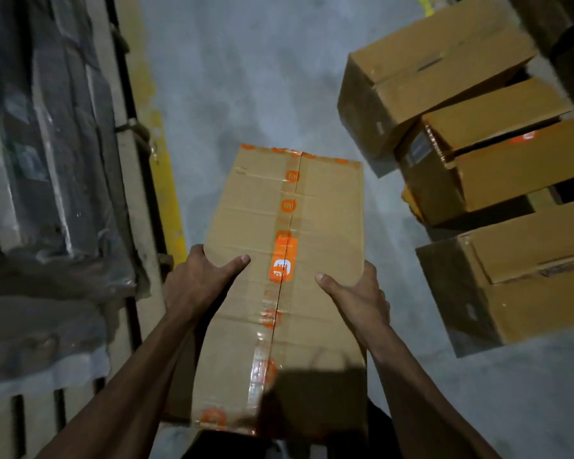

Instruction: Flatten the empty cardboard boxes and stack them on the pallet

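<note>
A long brown cardboard box (pixel 325 220) with orange-printed clear tape along its middle seam is held above the grey floor, in the centre of the head view. My left hand (pixel 196 279) grips its left edge, thumb lying on the top face. My right hand (pixel 358 293) grips the right edge the same way, thumb on top. The box's near end is in shadow close to my body. A wooden pallet (pixel 126 200) lies at the left, loaded with dark plastic-wrapped goods.
Three open-flapped brown boxes (pixel 444 71) (pixel 497 167) (pixel 527 286) crowd the right side on the floor. A yellow floor line (pixel 166 180) runs beside the pallet. Bare concrete floor (pixel 246 77) stretches ahead between pallet and boxes.
</note>
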`<action>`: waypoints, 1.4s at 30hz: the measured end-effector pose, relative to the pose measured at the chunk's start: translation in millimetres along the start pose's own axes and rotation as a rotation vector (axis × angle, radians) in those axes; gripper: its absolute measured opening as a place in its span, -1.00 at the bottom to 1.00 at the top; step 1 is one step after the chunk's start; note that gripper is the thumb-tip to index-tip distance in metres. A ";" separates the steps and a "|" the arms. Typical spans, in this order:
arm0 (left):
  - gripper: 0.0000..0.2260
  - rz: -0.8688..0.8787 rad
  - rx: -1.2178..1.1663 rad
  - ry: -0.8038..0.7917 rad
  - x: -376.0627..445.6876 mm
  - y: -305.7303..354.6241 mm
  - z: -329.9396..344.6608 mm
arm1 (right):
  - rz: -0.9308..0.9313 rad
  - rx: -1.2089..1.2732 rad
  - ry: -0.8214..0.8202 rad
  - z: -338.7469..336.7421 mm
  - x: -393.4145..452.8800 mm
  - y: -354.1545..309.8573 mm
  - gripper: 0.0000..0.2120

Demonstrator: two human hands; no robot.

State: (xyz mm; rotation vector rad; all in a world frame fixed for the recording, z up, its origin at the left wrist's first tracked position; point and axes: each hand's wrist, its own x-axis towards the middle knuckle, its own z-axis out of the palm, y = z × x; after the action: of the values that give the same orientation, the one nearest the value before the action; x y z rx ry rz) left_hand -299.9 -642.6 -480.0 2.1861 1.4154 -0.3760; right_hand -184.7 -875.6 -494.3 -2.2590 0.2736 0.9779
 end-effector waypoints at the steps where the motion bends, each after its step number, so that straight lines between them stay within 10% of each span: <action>1: -0.25 -0.014 -0.017 -0.003 8.2 -15.0 14.5 | 0.002 -0.014 0.001 16.6 8.5 8.2 -0.12; 23: -0.33 0.009 -0.286 -0.094 127.1 -122.9 248.0 | -0.066 -0.155 0.201 174.9 166.8 127.6 -0.09; 42: -0.30 0.328 -0.049 -0.132 33.9 -193.6 261.9 | -0.187 -0.397 0.144 196.9 61.9 210.2 -0.27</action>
State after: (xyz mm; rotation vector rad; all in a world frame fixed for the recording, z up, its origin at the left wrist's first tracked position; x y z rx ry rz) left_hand -450.6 -696.5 -765.6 2.2573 0.9643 -0.3546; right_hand -343.7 -906.4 -740.3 -2.6626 -0.0800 0.8279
